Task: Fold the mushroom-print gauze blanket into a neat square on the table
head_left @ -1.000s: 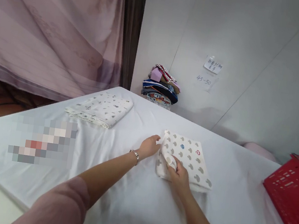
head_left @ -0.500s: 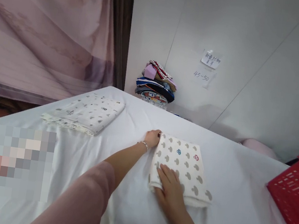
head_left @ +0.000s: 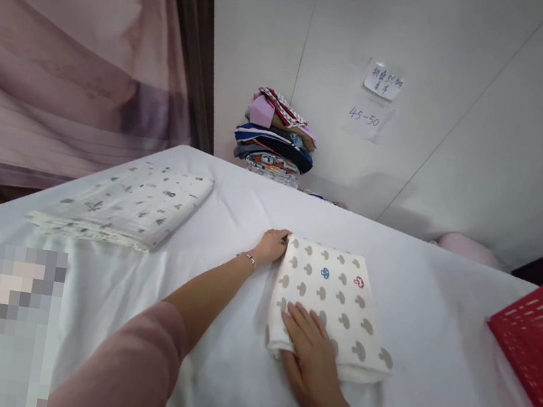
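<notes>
A folded white cloth (head_left: 336, 320) with grey mushroom prints, one blue and one red, lies on the table in front of me. At its far left corner is my left hand (head_left: 273, 245), fingers closed on the edge; the fingertips are partly hidden. My right hand (head_left: 314, 351) rests on the near left part of the same cloth, its fingers stretched flat on top. The thumb of that hand sits at the near edge of the fold. Farther left lies a second folded white cloth (head_left: 134, 204) with small grey and dark prints, apart from both hands.
A white sheet (head_left: 234, 212) covers the table. To the right stands a red perforated basket (head_left: 535, 341). Beyond the far edge rises a stack of folded fabrics (head_left: 276, 133) by the wall. A pink curtain (head_left: 70, 54) hangs at left; paper notes (head_left: 382, 82) are on the wall.
The view has shifted slightly, so the wall, stack and left cloth appear farther left. Both hands stay at the same places on the mushroom cloth.
</notes>
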`<state>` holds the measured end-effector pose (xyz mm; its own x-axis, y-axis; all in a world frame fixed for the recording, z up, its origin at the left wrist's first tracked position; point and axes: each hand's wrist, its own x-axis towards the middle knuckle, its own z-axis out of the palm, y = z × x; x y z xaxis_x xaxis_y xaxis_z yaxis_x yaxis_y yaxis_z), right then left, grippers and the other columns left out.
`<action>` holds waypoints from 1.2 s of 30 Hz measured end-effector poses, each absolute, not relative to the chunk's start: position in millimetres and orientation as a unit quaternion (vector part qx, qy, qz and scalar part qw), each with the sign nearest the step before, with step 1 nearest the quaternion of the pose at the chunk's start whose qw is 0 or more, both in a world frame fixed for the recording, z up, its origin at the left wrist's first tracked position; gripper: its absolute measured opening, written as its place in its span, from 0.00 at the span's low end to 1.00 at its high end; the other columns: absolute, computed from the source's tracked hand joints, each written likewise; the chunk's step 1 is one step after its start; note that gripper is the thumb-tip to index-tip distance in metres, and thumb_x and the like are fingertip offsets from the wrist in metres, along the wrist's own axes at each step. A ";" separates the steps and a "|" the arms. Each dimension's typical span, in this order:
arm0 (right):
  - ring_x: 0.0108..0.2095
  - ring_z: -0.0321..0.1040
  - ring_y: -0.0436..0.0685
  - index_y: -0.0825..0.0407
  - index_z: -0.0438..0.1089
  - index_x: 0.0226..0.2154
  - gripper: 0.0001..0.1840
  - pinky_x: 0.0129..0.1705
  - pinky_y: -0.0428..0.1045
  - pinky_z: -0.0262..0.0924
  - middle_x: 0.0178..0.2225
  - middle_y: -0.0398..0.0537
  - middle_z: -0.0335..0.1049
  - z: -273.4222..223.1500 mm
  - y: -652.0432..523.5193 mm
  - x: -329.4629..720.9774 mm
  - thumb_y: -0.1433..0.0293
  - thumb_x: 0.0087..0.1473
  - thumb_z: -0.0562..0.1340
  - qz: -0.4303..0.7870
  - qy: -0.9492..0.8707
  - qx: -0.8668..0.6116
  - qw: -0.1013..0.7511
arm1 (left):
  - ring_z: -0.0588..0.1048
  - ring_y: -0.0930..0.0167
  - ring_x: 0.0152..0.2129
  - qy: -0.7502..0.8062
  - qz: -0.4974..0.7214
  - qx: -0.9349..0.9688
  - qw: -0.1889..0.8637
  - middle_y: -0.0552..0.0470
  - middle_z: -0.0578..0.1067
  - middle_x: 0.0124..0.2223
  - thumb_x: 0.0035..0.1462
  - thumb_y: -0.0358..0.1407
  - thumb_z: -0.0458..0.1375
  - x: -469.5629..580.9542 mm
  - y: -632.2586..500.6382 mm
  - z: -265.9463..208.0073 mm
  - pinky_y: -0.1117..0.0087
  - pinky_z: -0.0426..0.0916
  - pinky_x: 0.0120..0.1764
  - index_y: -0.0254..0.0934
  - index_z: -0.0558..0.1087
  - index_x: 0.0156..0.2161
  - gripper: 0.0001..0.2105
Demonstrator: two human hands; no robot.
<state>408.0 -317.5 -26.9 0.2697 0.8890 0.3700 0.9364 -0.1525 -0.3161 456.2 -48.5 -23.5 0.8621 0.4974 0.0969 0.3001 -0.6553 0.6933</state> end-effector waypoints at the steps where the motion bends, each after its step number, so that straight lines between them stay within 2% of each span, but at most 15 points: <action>1: 0.61 0.50 0.61 0.45 0.50 0.62 0.32 0.60 0.65 0.49 0.60 0.48 0.55 -26.7 -317.5 407.5 0.71 0.55 0.54 -0.045 -0.604 -0.758 0.244 | 0.73 0.69 0.40 0.229 0.139 0.896 0.353 0.54 0.78 0.40 0.50 0.30 0.54 457.1 -45.8 -22.7 0.71 0.60 0.50 0.43 0.74 0.44 0.15; 5: 0.61 0.50 0.60 0.46 0.53 0.60 0.31 0.60 0.64 0.50 0.59 0.47 0.57 -25.9 -316.1 406.4 0.76 0.54 0.52 -0.038 -0.608 -0.759 0.231 | 0.73 0.68 0.39 0.264 0.140 0.885 0.356 0.53 0.78 0.36 0.48 0.28 0.53 465.9 -32.4 -17.4 0.69 0.61 0.48 0.41 0.76 0.37 0.13; 11: 0.60 0.52 0.59 0.49 0.58 0.57 0.28 0.59 0.62 0.51 0.57 0.48 0.61 -21.1 -312.2 404.4 0.78 0.53 0.51 -0.038 -0.606 -0.761 0.230 | 0.74 0.70 0.35 0.288 0.124 0.868 0.385 0.56 0.79 0.35 0.48 0.29 0.54 470.2 -26.0 -13.3 0.73 0.64 0.43 0.41 0.76 0.36 0.12; 15: 0.60 0.51 0.59 0.52 0.59 0.56 0.28 0.60 0.62 0.50 0.58 0.50 0.60 -17.2 -310.4 401.7 0.78 0.53 0.51 -0.031 -0.599 -0.771 0.213 | 0.74 0.70 0.38 0.293 0.130 0.866 0.385 0.53 0.78 0.40 0.51 0.30 0.53 459.6 -34.8 -10.7 0.73 0.66 0.42 0.40 0.75 0.41 0.13; 18: 0.60 0.51 0.59 0.52 0.59 0.56 0.27 0.60 0.61 0.48 0.59 0.50 0.59 -15.5 -309.6 401.3 0.77 0.53 0.51 -0.025 -0.595 -0.774 0.214 | 0.72 0.68 0.45 0.286 0.155 0.868 0.374 0.49 0.75 0.49 0.55 0.32 0.50 442.4 -55.9 -4.5 0.69 0.65 0.47 0.37 0.70 0.50 0.17; 20: 0.60 0.50 0.58 0.52 0.58 0.56 0.27 0.61 0.60 0.46 0.59 0.51 0.58 -13.9 -309.1 402.1 0.77 0.54 0.52 -0.022 -0.596 -0.773 0.214 | 0.66 0.65 0.52 0.259 0.195 0.884 0.337 0.46 0.70 0.55 0.57 0.34 0.50 426.0 -77.9 0.2 0.63 0.59 0.54 0.36 0.67 0.52 0.18; 23: 0.61 0.49 0.58 0.52 0.57 0.57 0.27 0.62 0.59 0.44 0.59 0.51 0.58 -10.3 -307.4 402.5 0.75 0.54 0.53 -0.016 -0.597 -0.774 0.211 | 0.55 0.62 0.60 0.135 0.254 0.933 0.215 0.46 0.61 0.61 0.58 0.39 0.51 400.3 -113.8 2.3 0.54 0.46 0.60 0.38 0.66 0.54 0.19; 26: 0.61 0.48 0.58 0.51 0.55 0.58 0.28 0.62 0.59 0.42 0.58 0.51 0.59 -7.1 -305.4 399.0 0.73 0.54 0.55 -0.009 -0.597 -0.774 0.209 | 0.52 0.61 0.61 0.054 0.178 0.966 0.177 0.47 0.58 0.63 0.60 0.42 0.48 385.2 -136.4 -2.6 0.50 0.45 0.60 0.40 0.64 0.56 0.20; 30: 0.61 0.48 0.62 0.56 0.55 0.58 0.30 0.61 0.60 0.44 0.59 0.57 0.56 -0.1 -310.8 393.2 0.70 0.53 0.57 0.007 -0.599 -0.776 0.198 | 0.51 0.62 0.62 0.059 0.092 0.978 0.179 0.49 0.58 0.63 0.63 0.42 0.44 384.4 -137.7 -6.9 0.47 0.47 0.59 0.42 0.62 0.58 0.20; 33: 0.56 0.57 0.60 0.51 0.63 0.53 0.23 0.57 0.58 0.51 0.55 0.52 0.63 16.5 -329.0 403.8 0.70 0.54 0.56 0.039 -0.617 -0.749 0.239 | 0.50 0.61 0.62 0.060 0.082 0.982 0.162 0.49 0.56 0.64 0.62 0.42 0.46 384.6 -135.1 -1.7 0.46 0.45 0.58 0.43 0.61 0.58 0.20; 36: 0.50 0.65 0.57 0.47 0.70 0.45 0.16 0.53 0.56 0.57 0.48 0.48 0.70 37.1 -360.3 434.1 0.70 0.55 0.53 0.011 -0.519 -0.770 0.370 | 0.53 0.59 0.61 0.057 0.089 0.983 0.148 0.48 0.60 0.62 0.62 0.43 0.47 375.7 -145.6 7.1 0.44 0.46 0.58 0.43 0.65 0.55 0.18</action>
<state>434.1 -360.3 37.1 0.4602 0.8081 0.3677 0.7924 -0.1871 -0.5806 375.7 -145.6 7.1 0.9775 0.1386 0.1588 0.0856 -0.9495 0.3017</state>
